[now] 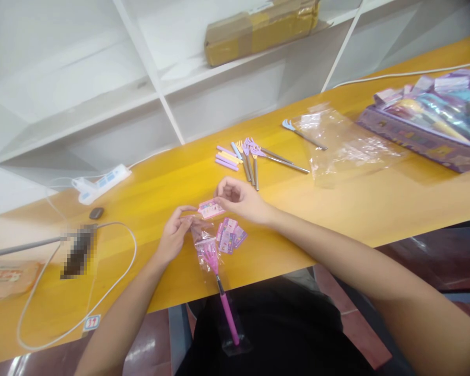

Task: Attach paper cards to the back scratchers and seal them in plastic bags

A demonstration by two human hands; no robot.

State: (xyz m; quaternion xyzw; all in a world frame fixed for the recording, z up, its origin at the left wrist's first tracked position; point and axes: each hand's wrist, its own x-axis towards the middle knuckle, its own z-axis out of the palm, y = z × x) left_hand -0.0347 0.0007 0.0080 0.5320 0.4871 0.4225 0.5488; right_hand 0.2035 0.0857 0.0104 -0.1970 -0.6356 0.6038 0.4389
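Note:
A pink telescopic back scratcher (pixel 227 313) lies inside a clear plastic bag (pixel 214 282), its claw end on the table and its handle over the front edge. The fingers of my left hand (pixel 173 234) pinch the bag's upper end. Between the thumb and fingers of my right hand (pixel 245 200) is a pink printed card (pixel 210 209), just above the bag's top. More printed cards (pixel 230 236) lie in a small pile right of the bag. Beyond my hands are several back scratcher rods with claw heads (pixel 254 162) and loose coloured handle sleeves (pixel 227 158).
A blue-clawed rod (pixel 305 134) lies by empty clear bags (pixel 337 146). At the right stands a purple display box (pixel 419 138) of bagged items. A power strip (pixel 104 184), a cable loop (pixel 135 245) and an orange packet (pixel 10 279) are at the left. Shelves with a carton (pixel 258 32) rise behind.

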